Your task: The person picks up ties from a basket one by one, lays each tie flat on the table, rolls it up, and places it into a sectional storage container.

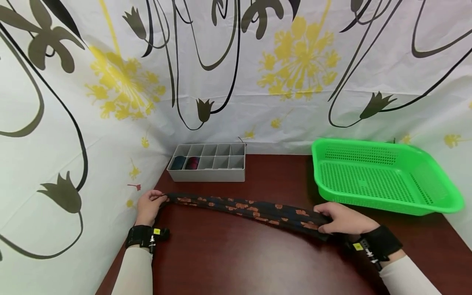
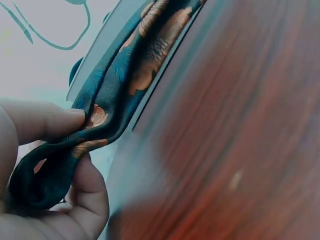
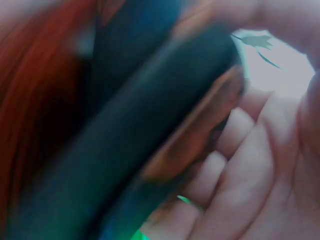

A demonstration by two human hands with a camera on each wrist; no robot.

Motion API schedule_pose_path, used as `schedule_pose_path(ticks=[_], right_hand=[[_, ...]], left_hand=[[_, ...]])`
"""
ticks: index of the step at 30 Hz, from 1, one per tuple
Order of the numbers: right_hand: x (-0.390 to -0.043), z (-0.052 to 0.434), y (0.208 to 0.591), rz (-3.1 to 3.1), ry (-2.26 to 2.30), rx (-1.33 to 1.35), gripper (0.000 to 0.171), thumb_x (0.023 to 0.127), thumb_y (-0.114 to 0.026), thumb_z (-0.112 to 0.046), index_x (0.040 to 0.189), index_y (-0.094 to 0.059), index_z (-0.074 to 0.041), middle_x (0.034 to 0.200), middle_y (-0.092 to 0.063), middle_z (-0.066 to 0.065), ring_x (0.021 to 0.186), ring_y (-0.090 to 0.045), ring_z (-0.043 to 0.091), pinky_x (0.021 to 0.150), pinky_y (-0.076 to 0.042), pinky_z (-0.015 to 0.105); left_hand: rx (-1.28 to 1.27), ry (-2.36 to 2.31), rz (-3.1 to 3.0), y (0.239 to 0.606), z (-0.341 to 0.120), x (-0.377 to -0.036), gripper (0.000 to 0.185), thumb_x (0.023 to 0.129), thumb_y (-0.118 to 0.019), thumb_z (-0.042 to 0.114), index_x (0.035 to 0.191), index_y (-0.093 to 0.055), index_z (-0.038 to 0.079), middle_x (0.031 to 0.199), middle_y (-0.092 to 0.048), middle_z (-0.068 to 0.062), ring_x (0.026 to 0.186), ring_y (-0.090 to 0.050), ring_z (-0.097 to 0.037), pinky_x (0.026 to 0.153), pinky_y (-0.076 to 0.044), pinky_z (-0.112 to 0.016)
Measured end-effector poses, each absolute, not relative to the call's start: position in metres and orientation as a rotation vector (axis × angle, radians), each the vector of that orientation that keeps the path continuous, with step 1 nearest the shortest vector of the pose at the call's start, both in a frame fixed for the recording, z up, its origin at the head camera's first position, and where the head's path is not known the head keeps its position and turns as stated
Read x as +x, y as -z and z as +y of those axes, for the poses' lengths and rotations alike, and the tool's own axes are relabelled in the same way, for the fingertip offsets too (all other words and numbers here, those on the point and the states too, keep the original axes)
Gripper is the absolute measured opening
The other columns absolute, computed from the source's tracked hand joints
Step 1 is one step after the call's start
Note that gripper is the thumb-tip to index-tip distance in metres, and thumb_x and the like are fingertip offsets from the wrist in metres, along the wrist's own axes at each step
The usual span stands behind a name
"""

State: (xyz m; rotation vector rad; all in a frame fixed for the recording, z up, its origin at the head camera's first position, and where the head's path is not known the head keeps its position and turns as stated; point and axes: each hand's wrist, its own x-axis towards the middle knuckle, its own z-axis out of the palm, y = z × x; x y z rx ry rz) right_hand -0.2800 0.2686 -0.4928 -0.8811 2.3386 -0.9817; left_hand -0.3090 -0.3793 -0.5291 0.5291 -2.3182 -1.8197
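Note:
A long dark silky scarf [image 1: 254, 209] with orange flowers and blue patches is stretched between both hands, just above the table. It is gathered into lengthwise folds, narrow at the left and wider at the right. My left hand [image 1: 149, 207] pinches the narrow end between thumb and fingers; in the left wrist view the cloth [image 2: 107, 95] doubles into a small loop inside the grip. At the other end my right hand [image 1: 344, 219] holds the wide part, thumb on the near side. The right wrist view is blurred, with fingers [image 3: 240, 130] bent behind the folded fabric [image 3: 130, 115].
At the back left stands a grey divided box [image 1: 208, 175] with a teal roll [image 1: 178, 162] and a red-purple roll [image 1: 192, 163] in two compartments. A green perforated basket [image 1: 368, 205] sits at the back right, close behind my right hand. Patterned sheeting [image 1: 236, 82] encloses the brown table [image 1: 236, 262].

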Motion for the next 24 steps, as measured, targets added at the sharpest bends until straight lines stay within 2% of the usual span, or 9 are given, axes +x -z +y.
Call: schedule_pose_path(ticks=[2, 5, 8, 12, 15, 19, 24], right_hand=[[-0.282, 0.276, 0.491, 2.212, 1.098, -0.938, 0.019, 0.095, -0.077, -0.013, 0.110, -0.067, -0.016, 0.102, -0.075, -0.003, 0.079, -0.065, 0.005, 0.073, -0.051, 0.024], [-0.283, 0.282, 0.490, 2.173, 1.091, -0.976, 0.018, 0.094, -0.079, -0.015, 0.100, -0.062, -0.015, 0.092, -0.071, -0.008, 0.073, -0.060, 0.001, 0.069, -0.048, 0.022], [-0.284, 0.285, 0.491, 2.275, 0.989, -0.974, 0.023, 0.094, -0.080, -0.023, 0.092, -0.059, -0.017, 0.080, -0.055, -0.016, 0.067, -0.048, -0.004, 0.064, -0.040, 0.022], [-0.285, 0.294, 0.492, 2.321, 0.991, -0.931, 0.032, 0.100, -0.074, -0.025, 0.086, -0.049, -0.012, 0.075, -0.038, -0.010, 0.065, -0.039, -0.003, 0.062, -0.034, 0.024], [-0.284, 0.304, 0.490, 2.282, 1.061, -0.899, 0.031, 0.105, -0.067, -0.020, 0.086, -0.047, -0.008, 0.074, -0.040, -0.003, 0.064, -0.039, 0.001, 0.063, -0.035, 0.025], [-0.280, 0.308, 0.487, 2.417, 0.883, -0.811, 0.021, 0.109, -0.060, -0.023, 0.090, -0.058, -0.014, 0.077, -0.047, -0.007, 0.067, -0.044, 0.001, 0.065, -0.036, 0.027], [-0.278, 0.302, 0.487, 2.587, 0.560, -0.651, 0.018, 0.108, -0.059, -0.026, 0.091, -0.063, -0.022, 0.079, -0.048, -0.009, 0.069, -0.045, 0.004, 0.068, -0.038, 0.028]], left_hand=[[0.554, 1.757, -2.318, 0.529, -0.378, -0.308, 0.022, 0.099, -0.074, 0.013, 0.115, -0.062, 0.002, 0.085, -0.073, 0.013, 0.079, -0.071, -0.004, 0.072, -0.055, -0.019], [0.607, 1.611, -2.302, 0.528, -0.376, -0.307, 0.018, 0.098, -0.075, 0.014, 0.109, -0.064, 0.004, 0.082, -0.074, 0.011, 0.075, -0.068, -0.006, 0.066, -0.052, -0.023], [0.664, 1.452, -2.310, 0.529, -0.376, -0.304, 0.014, 0.097, -0.075, 0.013, 0.105, -0.067, 0.004, 0.085, -0.076, 0.004, 0.069, -0.063, -0.010, 0.060, -0.049, -0.026], [0.724, 1.397, -2.332, 0.528, -0.380, -0.299, 0.016, 0.096, -0.075, 0.014, 0.107, -0.068, 0.003, 0.089, -0.073, 0.001, 0.069, -0.058, -0.012, 0.060, -0.048, -0.028], [0.715, 1.469, -2.355, 0.528, -0.384, -0.298, 0.023, 0.096, -0.075, 0.015, 0.113, -0.067, 0.001, 0.086, -0.070, 0.006, 0.070, -0.061, -0.009, 0.063, -0.051, -0.026], [0.572, 1.572, -2.444, 0.529, -0.389, -0.301, 0.036, 0.096, -0.079, 0.019, 0.122, -0.065, 0.000, 0.086, -0.074, 0.011, 0.075, -0.067, -0.003, 0.068, -0.055, -0.022], [0.396, 1.541, -2.564, 0.530, -0.389, -0.305, 0.044, 0.097, -0.079, 0.023, 0.131, -0.063, 0.000, 0.110, -0.075, 0.000, 0.083, -0.066, 0.004, 0.075, -0.055, -0.016]])
